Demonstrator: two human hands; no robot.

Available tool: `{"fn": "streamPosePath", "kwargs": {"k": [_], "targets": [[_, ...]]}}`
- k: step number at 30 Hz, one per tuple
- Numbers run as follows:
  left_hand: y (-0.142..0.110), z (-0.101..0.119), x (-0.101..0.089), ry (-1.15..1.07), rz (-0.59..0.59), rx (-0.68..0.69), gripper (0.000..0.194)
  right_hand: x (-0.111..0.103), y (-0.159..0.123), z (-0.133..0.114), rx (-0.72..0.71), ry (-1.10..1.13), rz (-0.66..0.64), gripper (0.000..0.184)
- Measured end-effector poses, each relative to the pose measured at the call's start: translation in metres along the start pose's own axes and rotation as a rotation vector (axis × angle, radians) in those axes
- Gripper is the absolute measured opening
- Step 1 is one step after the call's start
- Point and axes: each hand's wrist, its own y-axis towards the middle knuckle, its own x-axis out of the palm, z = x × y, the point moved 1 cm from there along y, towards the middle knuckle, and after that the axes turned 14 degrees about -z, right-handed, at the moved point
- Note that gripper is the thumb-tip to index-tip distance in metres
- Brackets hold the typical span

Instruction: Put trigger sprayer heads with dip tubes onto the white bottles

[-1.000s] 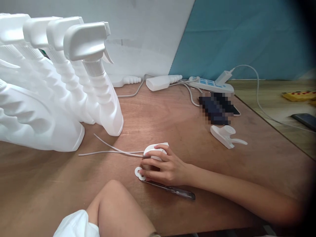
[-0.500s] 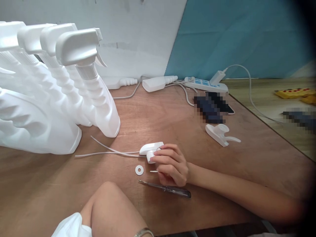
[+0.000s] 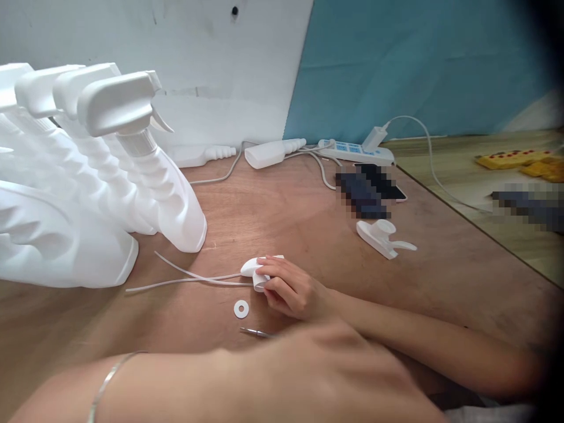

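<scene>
My right hand (image 3: 291, 286) is closed over a white trigger sprayer head (image 3: 250, 267) lying on its side on the table; its collar and front end show beside my fingers. Two thin white dip tubes (image 3: 185, 282) cross on the wood to its left. Just below it lies a flat white washer (image 3: 241, 309). Only the metal shaft of a screwdriver (image 3: 253, 332) shows, its handle hidden behind my left arm. Blurred and close to the camera, my left hand (image 3: 352, 370) stretches across the bottom, with a bracelet at the wrist; its fingers cannot be made out.
White spray bottles (image 3: 176, 205) with trigger heads stand close together at the left. Another sprayer head (image 3: 383, 235) lies to the right, near phones (image 3: 388, 182) and a power strip (image 3: 356, 153). Two white bottles without heads (image 3: 267, 154) lie by the wall among cables.
My left forearm has swung up and across to the right, covering the screwdriver handle. My right hand has shifted over the sprayer head, its fingers now further over the top. The view has tilted slightly.
</scene>
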Motion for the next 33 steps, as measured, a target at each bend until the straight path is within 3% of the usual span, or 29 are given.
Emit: {"fn": "streamPosePath", "kwargs": {"k": [3,4,8,10,14,17,25,33], "targets": [[-0.008,-0.034,-0.006,-0.141,0.162,0.006,0.016,0.001,0.001,0.003,0.02,0.04,0.027,0.008],[-0.013,-0.047,-0.005,-0.206,0.277,-0.084,0.017,0.0,0.002,0.004,0.015,0.043,0.032,0.008],[-0.026,-0.073,0.012,-0.308,0.246,-0.144,0.036,-0.007,0.005,0.005,0.013,0.097,0.043,0.012],[-0.027,-0.073,0.023,-0.348,0.233,-0.117,0.039,-0.009,0.005,0.004,0.045,0.141,0.042,0.01],[-0.021,-0.069,0.037,-0.432,0.359,-0.116,0.022,-0.006,0.004,0.005,0.118,0.27,0.104,0.015],[-0.018,-0.07,0.039,-0.405,0.397,-0.097,0.02,-0.005,0.004,0.007,0.17,0.343,0.154,0.016],[-0.02,-0.069,0.041,-0.274,0.424,-0.061,0.024,-0.009,0.0,0.007,0.115,0.38,0.126,0.017],[-0.022,-0.067,0.042,-0.336,0.44,-0.118,0.019,-0.008,0.001,0.004,0.072,0.13,0.042,0.031]]}}
